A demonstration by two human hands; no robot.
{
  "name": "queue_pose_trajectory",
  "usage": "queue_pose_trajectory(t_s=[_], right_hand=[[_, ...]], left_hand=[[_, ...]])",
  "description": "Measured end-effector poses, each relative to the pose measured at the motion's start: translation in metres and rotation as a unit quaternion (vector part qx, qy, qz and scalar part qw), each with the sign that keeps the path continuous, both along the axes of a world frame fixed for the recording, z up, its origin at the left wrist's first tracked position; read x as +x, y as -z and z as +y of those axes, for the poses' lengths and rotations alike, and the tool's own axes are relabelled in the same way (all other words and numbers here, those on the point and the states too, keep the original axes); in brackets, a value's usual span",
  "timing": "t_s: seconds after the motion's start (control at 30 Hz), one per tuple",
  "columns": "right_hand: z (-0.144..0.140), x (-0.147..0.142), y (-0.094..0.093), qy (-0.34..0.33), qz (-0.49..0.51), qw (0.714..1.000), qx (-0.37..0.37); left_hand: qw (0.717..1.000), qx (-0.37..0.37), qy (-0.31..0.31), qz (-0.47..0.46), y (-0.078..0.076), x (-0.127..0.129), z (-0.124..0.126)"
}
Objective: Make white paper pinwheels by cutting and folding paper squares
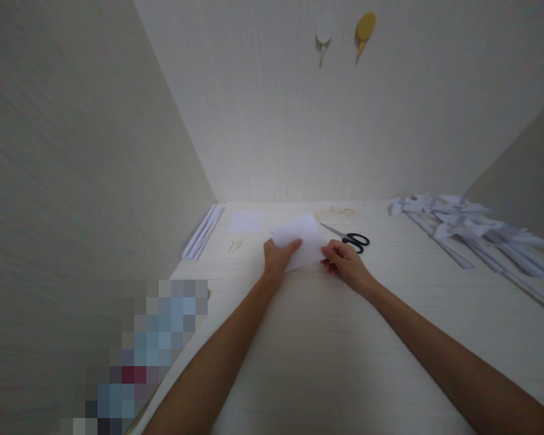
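A white sheet of paper (301, 240) lies on the pale wooden table (326, 338), tilted slightly. My left hand (277, 258) presses on its left side, fingers laid over the paper. My right hand (344, 262) pinches the paper's right lower edge with curled fingers. Black-handled scissors (350, 238) lie just beyond my right hand, blades pointing left toward the sheet.
A stack of white strips (203, 232) leans along the left wall. A small white square (246, 221) and a small pin-like item (236, 244) lie behind my left hand. Several folded paper pinwheels on sticks (476, 232) fill the right side. Two hooks (344, 35) hang on the back wall.
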State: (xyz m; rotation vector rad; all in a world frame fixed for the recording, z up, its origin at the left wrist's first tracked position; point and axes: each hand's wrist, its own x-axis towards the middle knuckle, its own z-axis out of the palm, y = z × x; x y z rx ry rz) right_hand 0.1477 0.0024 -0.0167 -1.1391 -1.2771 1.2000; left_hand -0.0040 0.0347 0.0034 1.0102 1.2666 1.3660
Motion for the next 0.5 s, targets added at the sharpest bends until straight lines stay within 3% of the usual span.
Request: queue_pose_trajectory(t_s=[0.13, 0.23, 0.5], right_hand=[[-0.001, 0.005, -0.003, -0.021, 0.03, 0.999, 0.006], [-0.004, 0.011, -0.009, -0.005, 0.047, 0.997, 0.056], [-0.008, 0.019, -0.014, 0.014, -0.132, 0.98, 0.146]], left_hand=[[1.0, 0.008, -0.006, -0.006, -0.001, -0.004, 0.001], [1.0, 0.018, 0.01, -0.005, -0.002, -0.007, 0.001], [0.992, 0.028, 0.088, 0.08, -0.004, -0.008, -0.002]])
